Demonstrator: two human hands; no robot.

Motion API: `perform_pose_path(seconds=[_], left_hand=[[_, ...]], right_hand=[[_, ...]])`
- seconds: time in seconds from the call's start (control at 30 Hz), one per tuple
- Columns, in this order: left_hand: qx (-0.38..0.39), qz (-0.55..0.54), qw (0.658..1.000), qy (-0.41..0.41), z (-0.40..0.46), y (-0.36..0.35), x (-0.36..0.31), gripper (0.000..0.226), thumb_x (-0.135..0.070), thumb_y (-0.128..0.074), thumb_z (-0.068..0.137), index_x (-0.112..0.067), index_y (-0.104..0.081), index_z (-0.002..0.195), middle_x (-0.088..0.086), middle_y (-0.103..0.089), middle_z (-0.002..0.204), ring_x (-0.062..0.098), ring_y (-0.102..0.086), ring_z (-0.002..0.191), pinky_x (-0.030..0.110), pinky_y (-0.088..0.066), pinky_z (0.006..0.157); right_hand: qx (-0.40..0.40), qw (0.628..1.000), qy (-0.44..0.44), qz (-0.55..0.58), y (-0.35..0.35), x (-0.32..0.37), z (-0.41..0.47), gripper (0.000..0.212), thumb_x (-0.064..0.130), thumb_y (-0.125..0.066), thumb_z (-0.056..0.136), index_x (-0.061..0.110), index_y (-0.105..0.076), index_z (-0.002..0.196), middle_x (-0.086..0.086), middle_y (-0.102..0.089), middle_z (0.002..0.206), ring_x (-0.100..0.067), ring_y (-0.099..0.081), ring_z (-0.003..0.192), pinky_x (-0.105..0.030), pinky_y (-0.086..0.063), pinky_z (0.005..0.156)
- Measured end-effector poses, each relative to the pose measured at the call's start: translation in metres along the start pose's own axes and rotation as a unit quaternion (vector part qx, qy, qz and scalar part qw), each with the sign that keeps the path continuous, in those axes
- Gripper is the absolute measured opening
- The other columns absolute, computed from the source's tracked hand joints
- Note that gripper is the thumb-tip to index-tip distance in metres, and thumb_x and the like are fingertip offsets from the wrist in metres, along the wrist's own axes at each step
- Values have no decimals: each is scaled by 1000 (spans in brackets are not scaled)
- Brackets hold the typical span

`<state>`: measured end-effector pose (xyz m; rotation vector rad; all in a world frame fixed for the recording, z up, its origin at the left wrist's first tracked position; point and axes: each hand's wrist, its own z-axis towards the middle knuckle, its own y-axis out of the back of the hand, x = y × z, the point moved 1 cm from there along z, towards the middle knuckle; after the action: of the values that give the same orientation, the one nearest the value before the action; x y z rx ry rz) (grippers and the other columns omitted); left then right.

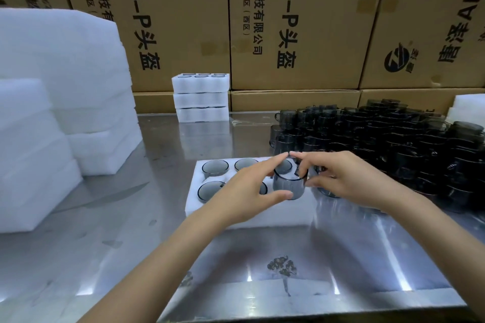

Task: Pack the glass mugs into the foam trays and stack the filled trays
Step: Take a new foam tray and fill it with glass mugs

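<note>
While smoky mugs already fill the far pockets of the foam tray, we pinch one glass mug above its right end, left hand and right hand both gripping it.

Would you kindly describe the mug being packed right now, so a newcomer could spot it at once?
Start at the steel table, then find the white foam tray nearest the person. The smoky glass mug stands above its right end, gripped by both hands; the tray's other mugs sit sunk in their holes.

Steel table bears foam trays; mugs.
</note>
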<state>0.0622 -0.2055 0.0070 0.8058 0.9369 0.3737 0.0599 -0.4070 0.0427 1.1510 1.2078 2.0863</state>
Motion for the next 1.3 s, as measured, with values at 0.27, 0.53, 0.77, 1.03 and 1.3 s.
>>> perform_pose_path(seconds=[0.27, 0.53, 0.77, 1.03, 1.3], left_hand=[[-78, 10, 997, 17, 8, -11, -3, 64, -36, -73, 79, -30, -45, 137, -10, -57, 119, 2, -50, 96, 24, -43, 91], [-89, -11, 995, 30, 8, -13, -7, 57, -42, -78, 71, -31, -53, 121, -19, -55, 104, 6, -57, 94, 29, -49, 80], [-57, -1, 998, 2, 5, -14, -7, 51, -40, -73, 78, -39, -51, 124, -23, -57, 112, 2, -53, 93, 24, -46, 81], [-19, 64, 997, -45, -4, -6, 1, 60, -47, -64, 85, -28, -42, 137, -14, -52, 127, -4, -36, 109, 6, -28, 86], [40, 236, 965, -102, -17, -18, 6, 85, -66, -35, 89, -21, -2, 152, -10, 6, 158, 0, 9, 143, 19, 13, 112]], right_hand=[[35, 998, -37, 43, -11, -11, 5, 26, 8, -58, 91, 31, -46, 85, 22, -37, 145, -5, -64, 90, -36, -50, 73], [35, 991, -35, 125, -13, -10, 5, 27, 10, -68, 83, 29, -50, 86, 19, -41, 142, 0, -52, 119, -21, -45, 78], [36, 991, -45, 119, -21, -17, 2, 24, 13, -70, 83, 27, -50, 86, 18, -57, 118, -1, -55, 110, -38, -46, 97], [13, 998, -8, 61, -30, -10, -11, 51, 34, -61, 89, 45, -37, 133, 30, -23, 148, 12, -22, 135, -17, -22, 110], [-57, 991, 29, -118, -58, -9, -29, 58, 43, -36, 93, 36, -12, 145, 27, -7, 150, 17, -1, 137, -11, 1, 113]])
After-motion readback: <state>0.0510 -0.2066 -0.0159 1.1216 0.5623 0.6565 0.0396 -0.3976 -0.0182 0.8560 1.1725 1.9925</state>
